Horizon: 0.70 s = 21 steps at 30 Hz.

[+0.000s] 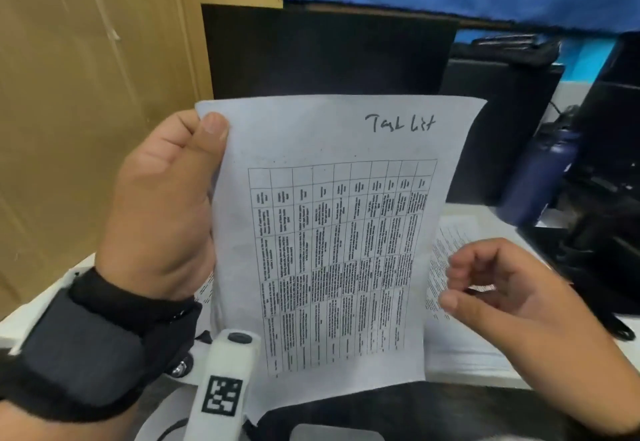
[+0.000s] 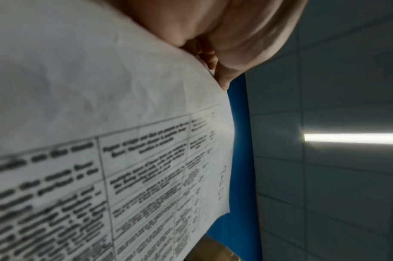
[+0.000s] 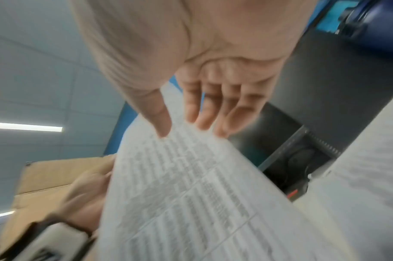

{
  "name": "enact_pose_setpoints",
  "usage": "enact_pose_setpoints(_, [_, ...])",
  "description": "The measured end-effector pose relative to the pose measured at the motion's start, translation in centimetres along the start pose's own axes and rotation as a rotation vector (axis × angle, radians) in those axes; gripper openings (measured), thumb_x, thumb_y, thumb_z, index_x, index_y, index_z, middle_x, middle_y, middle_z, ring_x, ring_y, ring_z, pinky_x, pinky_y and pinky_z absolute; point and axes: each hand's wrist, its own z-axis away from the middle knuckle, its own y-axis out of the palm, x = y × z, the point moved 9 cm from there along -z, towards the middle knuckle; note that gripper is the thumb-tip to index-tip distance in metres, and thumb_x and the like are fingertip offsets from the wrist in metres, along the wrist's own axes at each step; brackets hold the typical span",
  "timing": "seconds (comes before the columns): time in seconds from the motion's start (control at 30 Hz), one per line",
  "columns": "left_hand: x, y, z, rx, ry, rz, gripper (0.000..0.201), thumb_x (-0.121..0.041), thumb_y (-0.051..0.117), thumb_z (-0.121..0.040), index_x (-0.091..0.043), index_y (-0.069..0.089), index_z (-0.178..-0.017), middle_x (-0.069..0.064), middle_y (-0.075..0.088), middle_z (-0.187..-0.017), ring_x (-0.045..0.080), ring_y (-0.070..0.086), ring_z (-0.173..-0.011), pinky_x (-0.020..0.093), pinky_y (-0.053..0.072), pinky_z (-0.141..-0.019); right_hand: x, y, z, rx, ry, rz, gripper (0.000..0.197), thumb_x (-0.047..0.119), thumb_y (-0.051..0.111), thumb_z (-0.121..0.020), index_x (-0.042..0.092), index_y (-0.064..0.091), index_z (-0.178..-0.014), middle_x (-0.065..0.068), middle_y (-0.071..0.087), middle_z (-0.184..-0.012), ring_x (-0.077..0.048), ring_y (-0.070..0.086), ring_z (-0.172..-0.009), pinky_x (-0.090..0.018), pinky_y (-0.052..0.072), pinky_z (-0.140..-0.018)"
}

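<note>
A white sheet of paper [image 1: 322,232] with a printed table and handwriting at its top stands upright in front of me. My left hand [image 1: 162,205] grips its left edge, thumb on the front, fingers hidden behind. The same paper [image 2: 101,123] fills the left wrist view, pinched near its corner by that hand [image 2: 220,77]. My right hand [image 1: 485,284] hovers just off the sheet's right edge, fingers loosely curled and holding nothing. In the right wrist view the right hand's fingertips [image 3: 199,121] sit close to the paper [image 3: 186,194]; the blur hides whether they touch.
More printed sheets [image 1: 457,347] lie on the white table [image 1: 41,316] behind the held page. A dark blue bottle [image 1: 540,177] and black equipment [image 1: 602,181] stand at the right. A cardboard box [image 1: 86,94] rises at the left, a black panel [image 1: 325,49] behind.
</note>
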Motion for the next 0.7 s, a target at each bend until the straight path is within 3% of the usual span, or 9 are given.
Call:
enact_pose_setpoints(0.1, [1.3,0.2,0.0,0.039,-0.066,0.179,0.02,-0.033,0.058,-0.1,-0.017,0.067,-0.094,0.011,0.078,-0.094,0.019,0.073,-0.082,0.04,0.065,-0.081,-0.5,0.0,-2.1,-0.136,-0.043,-0.15,0.075,0.066,0.08,-0.06,0.042,0.053,-0.126,0.017,0.064,-0.126,-0.004,0.06,-0.118,-0.042,0.051,-0.099])
enact_pose_setpoints(0.17, [2.0,0.5,0.3,0.04,-0.126,0.214,0.022,-0.027,0.053,-0.104,-0.013,0.069,-0.102,0.01,0.08,-0.097,0.02,0.076,-0.084,0.04,0.065,-0.081,-1.3,2.0,-2.8,-0.048,0.022,-0.295,0.051,0.045,0.08,-0.079,0.036,0.06,-0.125,0.012,0.071,-0.123,-0.011,0.066,-0.115,-0.045,0.051,-0.1])
enact_pose_setpoints(0.23, [2.9,0.0,0.3,-0.01,-0.183,0.22,0.03,-0.029,0.054,-0.103,-0.006,0.067,-0.117,0.017,0.078,-0.111,0.026,0.077,-0.094,0.049,0.063,-0.087,-1.2,3.6,-2.7,-0.018,0.059,-0.308,0.02,0.029,0.069,-0.091,0.034,0.073,-0.11,0.01,0.076,-0.112,-0.014,0.071,-0.109,-0.043,0.052,-0.097])
enact_pose_setpoints(0.3, [3.8,-0.1,0.2,-0.008,-0.229,0.194,0.045,-0.039,0.055,-0.1,-0.005,0.064,-0.128,0.016,0.077,-0.118,0.03,0.076,-0.103,0.054,0.061,-0.094,-1.7,3.5,-2.7,-0.1,0.085,-0.353,0.024,0.019,0.063,-0.094,0.037,0.076,-0.103,0.009,0.078,-0.107,-0.013,0.072,-0.105,-0.041,0.052,-0.096])
enact_pose_setpoints(0.4, [6.4,0.9,0.8,0.113,-0.295,0.053,0.06,-0.066,0.061,-0.085,-0.03,0.063,-0.132,0.008,0.075,-0.115,0.029,0.073,-0.095,0.053,0.056,-0.095,-2.8,0.8,-2.8,-0.324,0.13,-0.483,0.026,0.011,0.062,-0.096,0.031,0.079,-0.097,0.005,0.079,-0.103,-0.012,0.074,-0.098,-0.039,0.051,-0.093])
enact_pose_setpoints(0.5, [11.0,2.9,3.0,0.381,-0.465,-0.15,0.084,-0.068,0.085,-0.062,-0.053,0.05,-0.136,-0.004,0.073,-0.124,0.023,0.07,-0.112,0.047,0.05,-0.105,-5.1,-1.6,-2.7,-0.494,0.245,-0.817,0.022,0.012,0.057,-0.1,0.019,0.074,-0.11,-0.005,0.077,-0.112,-0.022,0.075,-0.1,-0.05,0.051,-0.097])
enact_pose_setpoints(0.57, [13.6,3.9,5.2,0.538,-0.568,-0.151,0.098,-0.046,0.093,-0.056,-0.042,0.047,-0.142,0.002,0.074,-0.126,0.027,0.071,-0.118,0.044,0.052,-0.103,-5.9,-2.6,-2.5,-0.564,0.276,-0.968,0.029,0.023,0.063,-0.096,0.019,0.068,-0.124,-0.008,0.075,-0.118,-0.029,0.073,-0.105,-0.058,0.049,-0.1])
enact_pose_setpoints(0.63, [16.1,5.6,7.6,0.664,-0.717,-0.045,0.091,-0.027,0.092,-0.065,-0.03,0.046,-0.143,0.017,0.073,-0.121,0.035,0.071,-0.117,0.044,0.053,-0.096,-7.0,-2.9,-2.5,-0.614,0.306,-1.029,0.065,0.046,0.079,-0.076,0.022,0.059,-0.133,-0.009,0.073,-0.119,-0.029,0.072,-0.106,-0.057,0.049,-0.1])
enact_pose_setpoints(0.7, [18.0,8.5,9.2,0.698,-0.798,0.038,0.064,-0.028,0.08,-0.089,-0.029,0.046,-0.143,0.019,0.071,-0.121,0.036,0.07,-0.114,0.042,0.055,-0.09,-6.9,-2.6,-2.5,-0.648,0.312,-1.09,0.06,0.045,0.072,-0.085,0.021,0.055,-0.137,-0.013,0.073,-0.114,-0.029,0.073,-0.098,-0.055,0.053,-0.093])
